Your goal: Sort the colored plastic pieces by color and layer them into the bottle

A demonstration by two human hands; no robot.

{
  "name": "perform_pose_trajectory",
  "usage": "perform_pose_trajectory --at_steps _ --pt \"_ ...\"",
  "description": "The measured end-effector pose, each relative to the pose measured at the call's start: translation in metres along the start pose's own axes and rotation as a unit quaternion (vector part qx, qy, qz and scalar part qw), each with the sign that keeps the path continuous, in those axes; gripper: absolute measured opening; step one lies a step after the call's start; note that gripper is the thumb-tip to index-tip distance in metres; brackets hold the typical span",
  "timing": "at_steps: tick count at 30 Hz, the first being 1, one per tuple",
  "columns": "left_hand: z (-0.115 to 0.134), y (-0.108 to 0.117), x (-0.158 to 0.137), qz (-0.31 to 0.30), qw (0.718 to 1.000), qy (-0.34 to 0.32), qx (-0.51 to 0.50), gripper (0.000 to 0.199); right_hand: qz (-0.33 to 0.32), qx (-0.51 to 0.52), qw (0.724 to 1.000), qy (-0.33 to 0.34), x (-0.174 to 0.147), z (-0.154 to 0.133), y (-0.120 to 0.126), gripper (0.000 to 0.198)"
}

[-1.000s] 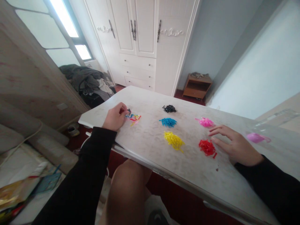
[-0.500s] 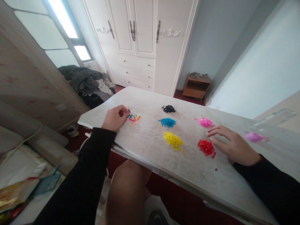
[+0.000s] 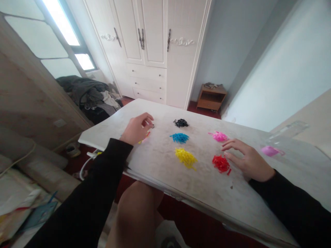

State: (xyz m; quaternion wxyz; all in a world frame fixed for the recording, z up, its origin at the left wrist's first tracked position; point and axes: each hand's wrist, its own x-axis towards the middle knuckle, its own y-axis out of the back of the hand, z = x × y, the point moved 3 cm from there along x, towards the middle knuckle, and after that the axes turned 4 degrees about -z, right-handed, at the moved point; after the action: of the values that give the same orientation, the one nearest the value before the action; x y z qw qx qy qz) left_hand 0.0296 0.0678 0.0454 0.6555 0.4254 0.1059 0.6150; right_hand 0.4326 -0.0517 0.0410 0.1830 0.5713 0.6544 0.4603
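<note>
Head view: left hand (image 3: 136,130), grip pinched on a tiny black strip (image 3: 153,126).
Under it: thin multicoloured strips (image 3: 144,139), partly hidden.
Right hand (image 3: 247,160): grip parted, near the shiny pink pile (image 3: 219,136) and glossy red pile (image 3: 221,163).
Between hands: black pile (image 3: 180,123), blue pile (image 3: 180,138), yellow pile (image 3: 185,157).
Surface: smudged white bench (image 3: 157,162).
Room: white panelled wardrobe (image 3: 178,75) beyond.

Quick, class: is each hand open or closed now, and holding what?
Left hand: closed on a black piece.
Right hand: open, near the red pile.
</note>
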Motion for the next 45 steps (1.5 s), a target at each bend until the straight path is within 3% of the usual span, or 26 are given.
perform_pose_trajectory --at_steps 2,5,8,11,16,19,24,28,31,36,45 --pt "0.021 -0.023 0.023 -0.043 0.998 -0.038 -0.028 0.022 0.004 -0.001 1.0 0.0 0.0 0.0 0.0 0.022" --pt "0.039 -0.058 0.057 -0.042 0.994 -0.063 -0.084 0.02 0.009 -0.002 1.0 0.002 0.0 -0.001 0.001 0.022" --pt "0.041 -0.086 0.077 -0.041 0.991 -0.07 -0.11 0.018 0.003 -0.003 1.0 0.009 -0.001 -0.004 0.002 0.022" --pt "0.035 -0.097 0.079 -0.047 0.987 -0.075 -0.133 0.021 -0.005 -0.01 1.0 0.013 -0.001 -0.008 0.003 0.021" --pt "0.033 -0.091 0.064 -0.011 0.975 -0.08 -0.207 0.03 0.01 -0.012 1.0 0.017 -0.001 -0.011 0.004 0.018" --pt "0.045 -0.088 0.053 0.013 0.978 -0.104 -0.182 0.029 0.024 -0.012 0.999 0.025 -0.003 -0.015 0.004 0.016" --pt "0.076 -0.096 0.034 0.015 0.961 -0.264 -0.082 0.026 0.025 -0.023 0.998 0.056 -0.008 -0.029 0.002 0.012" --pt "0.092 -0.101 0.019 0.056 0.907 -0.415 -0.035 0.026 0.005 -0.039 0.995 0.092 -0.011 -0.037 -0.001 0.018" --pt "0.101 -0.096 0.01 0.08 0.869 -0.488 -0.023 0.031 -0.008 -0.06 0.991 0.117 -0.013 -0.042 -0.003 0.028" --pt "0.114 -0.083 -0.003 0.055 0.849 -0.525 -0.026 0.025 -0.04 -0.09 0.986 0.131 -0.018 -0.055 -0.006 0.04" --pt "0.122 -0.078 -0.014 0.063 0.845 -0.53 -0.027 0.014 -0.039 -0.132 0.981 0.138 -0.021 -0.057 -0.012 0.053"
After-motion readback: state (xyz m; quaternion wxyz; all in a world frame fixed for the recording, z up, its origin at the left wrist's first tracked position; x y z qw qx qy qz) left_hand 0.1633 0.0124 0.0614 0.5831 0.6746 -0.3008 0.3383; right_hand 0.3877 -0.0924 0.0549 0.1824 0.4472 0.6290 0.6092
